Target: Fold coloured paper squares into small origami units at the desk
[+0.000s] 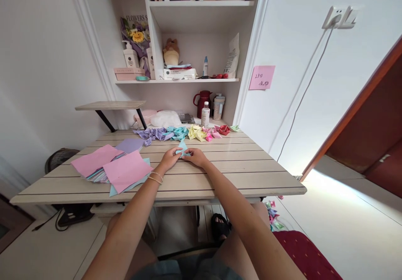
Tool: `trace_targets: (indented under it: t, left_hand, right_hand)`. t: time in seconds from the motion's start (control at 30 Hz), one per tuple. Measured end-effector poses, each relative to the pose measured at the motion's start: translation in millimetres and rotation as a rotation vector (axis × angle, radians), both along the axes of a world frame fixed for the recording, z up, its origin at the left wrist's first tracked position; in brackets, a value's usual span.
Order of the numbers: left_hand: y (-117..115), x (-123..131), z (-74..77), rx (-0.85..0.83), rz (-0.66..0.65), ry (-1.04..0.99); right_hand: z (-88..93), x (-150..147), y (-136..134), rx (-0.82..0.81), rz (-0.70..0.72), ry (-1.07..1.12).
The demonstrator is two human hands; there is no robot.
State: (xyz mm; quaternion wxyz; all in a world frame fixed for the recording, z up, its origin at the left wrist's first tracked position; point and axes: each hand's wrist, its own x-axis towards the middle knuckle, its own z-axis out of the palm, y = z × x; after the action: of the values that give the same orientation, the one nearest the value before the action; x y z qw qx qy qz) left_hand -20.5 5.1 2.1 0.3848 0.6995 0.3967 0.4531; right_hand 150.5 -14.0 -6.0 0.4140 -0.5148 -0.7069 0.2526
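A small light-blue piece of folded origami paper is held just above or on the table, between both hands. My left hand pinches its left side, and its fingers are closed on the paper. From the right, my right hand grips the lower right part, fingers bent around it. Behind the hands lies a row of folded paper pieces: purple ones, blue ones, yellow ones, then pink and red ones. To the left are stacked square sheets, with pink paper on top.
The slatted wooden table ends before my lap. A small raised shelf stands at its back left. Behind the row are a bottle, a red jug and a tumbler. More folded papers lie below the table's right side.
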Motion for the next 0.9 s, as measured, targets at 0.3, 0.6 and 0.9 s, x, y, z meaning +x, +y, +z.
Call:
trace_targets:
  t: [0.3, 0.6, 0.9]
  left_hand:
    - [-2.9, 1.1, 2.1, 0.041, 0.026, 0.049]
    - [-6.6, 2.7, 5.8, 0.071, 0.009, 0.09]
    - [-6.9, 2.9, 3.6, 0.079, 0.018, 0.115]
  right_hand:
    - [2.4, -0.4, -3.4, 0.052, 0.002, -0.126]
    - [2.9, -0.3, -4.7, 0.059, 0.004, -0.162]
    - [1.2, -0.2, -4.1, 0.082, -0.002, -0.186]
